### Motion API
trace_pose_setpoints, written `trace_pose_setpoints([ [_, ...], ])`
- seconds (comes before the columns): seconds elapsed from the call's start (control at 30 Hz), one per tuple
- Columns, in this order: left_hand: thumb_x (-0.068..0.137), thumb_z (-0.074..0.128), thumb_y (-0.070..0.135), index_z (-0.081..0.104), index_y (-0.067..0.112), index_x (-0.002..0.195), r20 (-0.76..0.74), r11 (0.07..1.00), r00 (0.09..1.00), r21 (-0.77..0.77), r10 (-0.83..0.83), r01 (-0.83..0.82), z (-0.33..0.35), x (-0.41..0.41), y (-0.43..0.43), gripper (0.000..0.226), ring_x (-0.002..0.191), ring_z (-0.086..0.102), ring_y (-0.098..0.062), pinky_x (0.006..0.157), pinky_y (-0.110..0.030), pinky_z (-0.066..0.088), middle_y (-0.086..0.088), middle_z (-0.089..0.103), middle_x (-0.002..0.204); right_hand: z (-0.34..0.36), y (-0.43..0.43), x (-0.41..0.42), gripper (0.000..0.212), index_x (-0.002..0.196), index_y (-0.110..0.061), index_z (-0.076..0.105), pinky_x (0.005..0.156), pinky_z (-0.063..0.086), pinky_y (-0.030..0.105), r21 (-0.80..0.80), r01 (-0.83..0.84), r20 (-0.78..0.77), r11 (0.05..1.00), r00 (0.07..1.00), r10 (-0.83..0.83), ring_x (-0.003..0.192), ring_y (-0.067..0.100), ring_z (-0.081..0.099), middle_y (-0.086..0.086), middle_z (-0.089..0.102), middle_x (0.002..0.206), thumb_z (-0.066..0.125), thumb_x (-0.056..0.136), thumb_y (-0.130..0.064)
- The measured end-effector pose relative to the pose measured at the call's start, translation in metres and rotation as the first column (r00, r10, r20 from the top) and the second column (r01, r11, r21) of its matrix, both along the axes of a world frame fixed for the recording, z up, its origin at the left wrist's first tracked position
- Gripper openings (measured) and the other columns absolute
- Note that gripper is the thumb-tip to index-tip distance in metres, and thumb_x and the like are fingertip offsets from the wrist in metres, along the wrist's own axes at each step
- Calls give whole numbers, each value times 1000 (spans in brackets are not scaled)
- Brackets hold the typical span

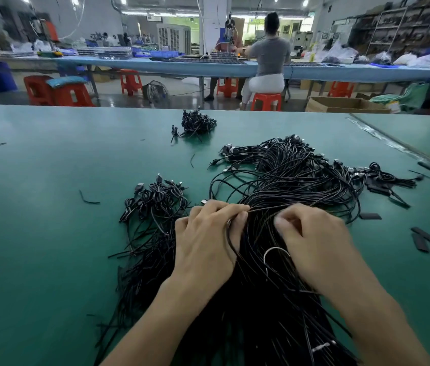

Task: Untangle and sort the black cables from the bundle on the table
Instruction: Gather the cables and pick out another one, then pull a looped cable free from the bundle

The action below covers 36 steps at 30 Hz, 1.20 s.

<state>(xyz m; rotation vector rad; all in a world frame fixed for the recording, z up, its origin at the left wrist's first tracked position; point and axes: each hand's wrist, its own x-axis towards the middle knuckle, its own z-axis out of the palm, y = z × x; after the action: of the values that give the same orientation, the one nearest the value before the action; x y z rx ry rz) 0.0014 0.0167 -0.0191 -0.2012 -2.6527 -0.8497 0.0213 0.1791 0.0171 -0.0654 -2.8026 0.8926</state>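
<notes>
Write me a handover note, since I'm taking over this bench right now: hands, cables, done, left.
Left hand pinches strands atop the main bundle; right hand grips strands beside it, slightly blurred.
The main bundle runs under both hands and fans out beyond them.
Apparently done: coiled pile left of the hands, smaller far pile straight ahead.
Left: most of the main bundle is tangled.

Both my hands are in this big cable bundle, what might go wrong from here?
The left hand and right hand pinch strands in the dense middle of the bundle; pulling there may tighten loops instead of freeing a cable. The coiled pile lies right beside the bundle, so dragged strands could snag and remix it.
</notes>
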Motion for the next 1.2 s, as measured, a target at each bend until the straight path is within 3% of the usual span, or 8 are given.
trace_pose_setpoints([
  [0.07, 101, 43, 50, 64, 50, 119, -46, 999, 999, -33, 6, -7, 1, 1, 0, 28, 108, 51, -8, 93, -33, 33, 20, 59, 115, -10, 5, 0, 34, 126, -25, 52, 86, 45, 36, 250, 36, 214, 968, 973, -91, 101, 21, 50, 3, 51, 116, 51, 98, -45],
  [0.17, 101, 51, 38, 68, 48, 115, -109, 998, 994, -59, 22, -29, 3, 3, -2, 24, 109, 49, -11, 95, -34, 33, 17, 57, 117, -24, 3, -3, 37, 131, -24, 50, 83, 44, 33, 249, -8, 357, 969, 930, -84, 94, 19, 45, 1, 44, 110, 57, 97, -36],
  [0.4, 81, 57, -4, 70, 40, 117, -87, 966, 992, -236, 89, -107, 16, 1, -15, 58, 119, 32, -13, 83, -24, 9, 16, 48, 129, -13, 5, 0, 28, 110, -27, 73, 79, 57, 38, 56, 83, -104, 995, 992, -77, 85, 19, 67, -3, 73, 104, 55, 98, -11],
  [0.6, 90, 40, 19, 65, 30, 111, 145, 951, 989, -302, -26, 69, 27, 4, -15, 34, 116, 48, -18, 89, -32, 28, 12, 57, 104, 24, -27, 21, 34, 105, -39, 65, 73, 50, 11, -156, -541, -321, 826, 819, 475, 82, -1, 68, -23, 70, 90, 61, 92, -8],
  [0.73, 77, 31, 47, 56, 27, 115, 136, 986, 977, 64, -163, 155, 26, 9, -19, 49, 110, 47, -11, 99, -34, 33, 16, 49, 103, 26, -37, 30, 27, 100, -32, 59, 75, 54, 27, -325, -695, -229, 642, 716, 659, 78, 15, 67, -10, 71, 90, 55, 93, -7],
  [0.87, 87, 50, 62, 60, 47, 110, -128, 959, 988, 279, 81, -42, 26, -6, -13, 29, 112, 52, -11, 92, -31, 34, 21, 57, 111, 30, -35, 34, 26, 98, -27, 62, 69, 54, 26, -520, -677, -18, 521, 619, 785, 69, 14, 63, -4, 73, 88, 51, 95, -4],
  [1.03, 107, 34, 40, 64, 31, 88, -300, 614, 886, 789, 354, 22, 31, -13, -25, 36, 66, 55, 6, 60, -11, 43, 15, 57, 76, 39, -2, 26, 39, 96, -39, 67, 49, 43, 34, -262, -516, 60, 815, 834, 548, 51, 16, 52, -13, 71, 79, 52, 97, -3],
  [1.2, 103, 53, 33, 52, 20, 75, -183, 246, 798, 968, 575, 45, 42, -18, -36, 31, 72, 59, -13, 69, -16, 45, 7, 60, 71, 30, 30, 12, 42, 75, -32, 68, 48, 44, 20, -62, 69, -9, 996, 998, -69, 57, 5, 59, -7, 70, 73, 52, 95, 1],
])
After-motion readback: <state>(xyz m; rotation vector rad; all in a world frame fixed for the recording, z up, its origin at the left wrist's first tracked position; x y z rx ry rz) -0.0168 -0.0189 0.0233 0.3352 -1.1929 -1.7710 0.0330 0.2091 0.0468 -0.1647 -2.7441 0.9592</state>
